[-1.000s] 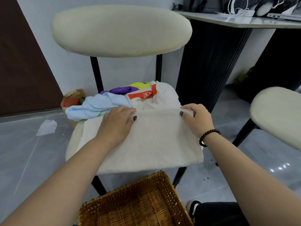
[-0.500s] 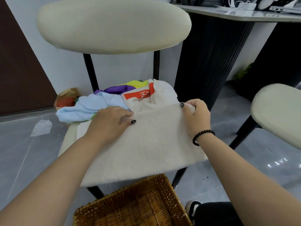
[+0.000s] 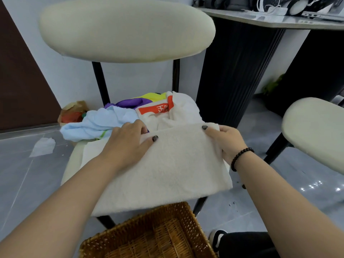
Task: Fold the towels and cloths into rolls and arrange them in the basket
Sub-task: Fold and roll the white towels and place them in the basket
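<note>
down low, the brown woven wicker basket (image 3: 149,237) sits on the grey tiled floor (image 3: 24,175) in front of the cream padded chair (image 3: 126,30), nothing visible inside it. across the seat lies the folded cream terry towel (image 3: 167,170). the left hand (image 3: 128,144) presses flat on its far edge, fingers straight; the right hand (image 3: 227,140) pinches the far right corner. behind, a heap: pale blue cloth (image 3: 100,123), purple cloth (image 3: 130,103), white towel with an orange printed band (image 3: 167,112).
</note>
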A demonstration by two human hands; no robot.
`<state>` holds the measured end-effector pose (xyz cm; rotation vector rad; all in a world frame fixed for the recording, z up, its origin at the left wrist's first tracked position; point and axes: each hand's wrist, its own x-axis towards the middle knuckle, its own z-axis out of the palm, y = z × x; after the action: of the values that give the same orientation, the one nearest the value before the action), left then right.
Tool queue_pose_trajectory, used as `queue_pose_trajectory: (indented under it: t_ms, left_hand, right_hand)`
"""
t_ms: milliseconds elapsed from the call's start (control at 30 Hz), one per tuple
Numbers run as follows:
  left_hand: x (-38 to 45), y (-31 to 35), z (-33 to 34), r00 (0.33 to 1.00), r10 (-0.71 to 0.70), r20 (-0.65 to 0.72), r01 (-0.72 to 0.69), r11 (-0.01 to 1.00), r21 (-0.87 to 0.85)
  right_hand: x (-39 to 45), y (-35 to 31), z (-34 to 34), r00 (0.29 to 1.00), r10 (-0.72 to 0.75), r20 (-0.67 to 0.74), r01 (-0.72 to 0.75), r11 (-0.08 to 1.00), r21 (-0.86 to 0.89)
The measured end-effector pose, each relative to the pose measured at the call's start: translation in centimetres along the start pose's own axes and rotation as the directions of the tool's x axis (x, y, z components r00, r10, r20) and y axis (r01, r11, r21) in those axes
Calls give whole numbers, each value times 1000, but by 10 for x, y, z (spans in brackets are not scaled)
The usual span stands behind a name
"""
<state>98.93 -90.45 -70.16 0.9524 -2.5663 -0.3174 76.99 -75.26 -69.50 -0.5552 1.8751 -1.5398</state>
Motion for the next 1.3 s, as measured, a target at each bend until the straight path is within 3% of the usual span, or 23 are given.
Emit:
queue_pose_trajectory:
  t_ms: [100, 200, 267, 367, 467, 533, 667, 833, 967, 1067, 1167, 1300]
  left_hand:
    - [2, -2, -1, 993, 23, 115, -31, 997, 66]
    - [0, 0, -5, 988, 102, 117, -120, 980, 160]
    - [-6, 5, -11, 990, 119, 77, -128, 984, 124]
    - [-23, 14, -26, 996, -6, 93, 3, 1000, 29]
    - [-40, 14, -37, 996, -13, 87, 12, 1000, 8]
    - [-48, 10, -40, 997, -38, 62, 45, 992, -120]
    - [-61, 2, -39, 982, -152, 108, 181, 919, -351]
    - [-74, -15, -25, 937, -233, 261, 334, 819, -466]
    - [-83, -24, -13, 914, -259, 311, 399, 710, -581]
    - [-82, -29, -10, 888, -317, 333, 459, 558, -692]
    - [-77, -37, -9, 870, -341, 355, 485, 468, -739]
    - [-74, -42, -5, 848, -362, 388, 520, 424, -742]
  right_hand:
    - [-5, 2, -8, 989, 60, 137, -57, 998, -27]
    - [-10, -2, -7, 991, -133, 28, 135, 979, -152]
    - [-16, -13, -4, 961, -277, -25, 264, 936, -232]
    - [-28, -31, 2, 900, -432, -50, 403, 872, -277]
    - [-38, -46, 9, 866, -499, -34, 470, 835, -286]
    - [-37, -60, 14, 852, -523, 15, 497, 800, -335]
    - [-16, -101, 41, 827, -531, 184, 541, 664, -516]
    - [19, -149, 102, 753, -486, 443, 626, 324, -710]
    - [43, -177, 154, 694, -516, 502, 632, 104, -768]
    - [65, -180, 188, 682, -496, 537, 631, 30, -775]
    - [81, -171, 215, 676, -480, 559, 623, -33, -782]
    - [100, -138, 236, 735, -409, 541, 579, -37, -814]
